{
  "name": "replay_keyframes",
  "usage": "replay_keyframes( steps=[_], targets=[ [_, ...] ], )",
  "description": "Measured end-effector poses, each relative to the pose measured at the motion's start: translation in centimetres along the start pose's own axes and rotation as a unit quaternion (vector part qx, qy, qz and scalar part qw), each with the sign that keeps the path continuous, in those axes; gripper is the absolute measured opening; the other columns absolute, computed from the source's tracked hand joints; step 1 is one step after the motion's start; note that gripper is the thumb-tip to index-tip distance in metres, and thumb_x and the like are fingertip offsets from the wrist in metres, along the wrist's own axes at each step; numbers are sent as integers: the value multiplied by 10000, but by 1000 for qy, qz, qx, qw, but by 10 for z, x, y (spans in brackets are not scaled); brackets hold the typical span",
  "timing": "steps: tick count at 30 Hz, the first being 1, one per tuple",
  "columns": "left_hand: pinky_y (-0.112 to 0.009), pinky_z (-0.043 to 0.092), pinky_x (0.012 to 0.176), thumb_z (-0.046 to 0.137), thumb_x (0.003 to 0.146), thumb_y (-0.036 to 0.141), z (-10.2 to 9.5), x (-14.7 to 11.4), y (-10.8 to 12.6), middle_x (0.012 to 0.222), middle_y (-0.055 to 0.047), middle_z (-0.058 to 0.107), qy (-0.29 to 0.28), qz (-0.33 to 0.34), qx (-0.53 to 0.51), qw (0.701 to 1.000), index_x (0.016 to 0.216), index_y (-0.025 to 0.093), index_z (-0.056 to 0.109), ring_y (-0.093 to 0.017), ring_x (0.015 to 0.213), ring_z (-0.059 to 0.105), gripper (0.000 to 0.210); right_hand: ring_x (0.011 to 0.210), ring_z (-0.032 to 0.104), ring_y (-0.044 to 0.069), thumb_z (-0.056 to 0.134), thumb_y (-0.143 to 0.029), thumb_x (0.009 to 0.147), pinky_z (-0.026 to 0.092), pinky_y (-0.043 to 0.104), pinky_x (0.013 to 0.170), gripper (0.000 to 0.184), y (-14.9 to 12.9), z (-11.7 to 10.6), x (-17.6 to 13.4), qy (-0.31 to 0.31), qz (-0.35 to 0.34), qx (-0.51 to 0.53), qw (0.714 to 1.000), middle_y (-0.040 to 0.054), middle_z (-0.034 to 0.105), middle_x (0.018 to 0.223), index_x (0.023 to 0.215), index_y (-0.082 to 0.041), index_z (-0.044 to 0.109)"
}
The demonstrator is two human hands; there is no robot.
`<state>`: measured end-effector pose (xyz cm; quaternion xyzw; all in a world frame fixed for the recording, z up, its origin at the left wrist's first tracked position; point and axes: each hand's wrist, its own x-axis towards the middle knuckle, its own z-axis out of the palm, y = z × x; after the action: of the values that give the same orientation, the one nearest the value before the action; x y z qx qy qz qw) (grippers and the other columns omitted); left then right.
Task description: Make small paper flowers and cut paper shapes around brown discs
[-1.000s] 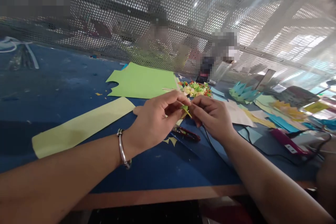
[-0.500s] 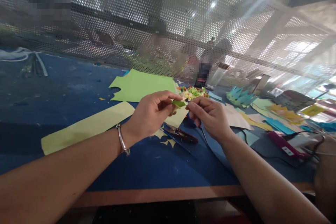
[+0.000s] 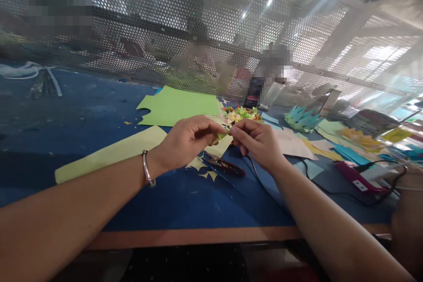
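Observation:
Above the middle of the table, my left hand [image 3: 190, 141] pinches a small green paper piece [image 3: 222, 136] between thumb and fingers. The fingertips of my right hand [image 3: 256, 142] are closed at the right end of the same piece, and the two hands nearly meet. Its exact shape is mostly hidden by the fingers. Below the hands lie dark-handled scissors [image 3: 228, 166] and pale star-shaped paper scraps [image 3: 196, 164]. Just behind the hands sits a pile of small coloured paper flowers [image 3: 243, 115].
A green paper sheet [image 3: 181, 106] and a pale yellow strip [image 3: 112, 154] lie at left. On the right are a teal pointed paper piece [image 3: 301, 119], loose paper, a magenta power strip [image 3: 355, 177] and a black cable [image 3: 259, 180]. A perforated screen [image 3: 158, 48] stands behind; another person's arm [image 3: 411, 202] shows at far right.
My right fingertips have moved left to meet the green paper piece at my left fingertips. The piece has turned and shows less of its face. The view has shifted slightly.

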<state>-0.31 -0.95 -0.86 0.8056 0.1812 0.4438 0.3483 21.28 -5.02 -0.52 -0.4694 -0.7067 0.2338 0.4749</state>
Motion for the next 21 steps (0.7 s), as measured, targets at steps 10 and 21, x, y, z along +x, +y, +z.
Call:
replay_keyframes(
  steps=[10, 21],
  targets=[
    [-270, 594, 694, 711, 907, 209, -7, 4, -1, 938, -47, 784, 120, -35, 86, 988, 992, 222, 775, -173, 837, 722, 108, 558, 519, 117, 632, -336, 923, 341, 257, 543, 185, 1, -3, -2, -132, -5, -250, 959, -20, 615, 633, 804, -200, 675],
    [-247, 558, 618, 687, 920, 206, -10, 4, -8, 965, -36, 770, 153, -19, 146, 977, 992, 239, 768, -150, 782, 703, 114, 724, 660, 215, 599, -357, 945, 326, 299, 571, 220, 1, 4, 3, -164, 114, -427, 882, 57, 765, 804, 927, -220, 771]
  ],
)
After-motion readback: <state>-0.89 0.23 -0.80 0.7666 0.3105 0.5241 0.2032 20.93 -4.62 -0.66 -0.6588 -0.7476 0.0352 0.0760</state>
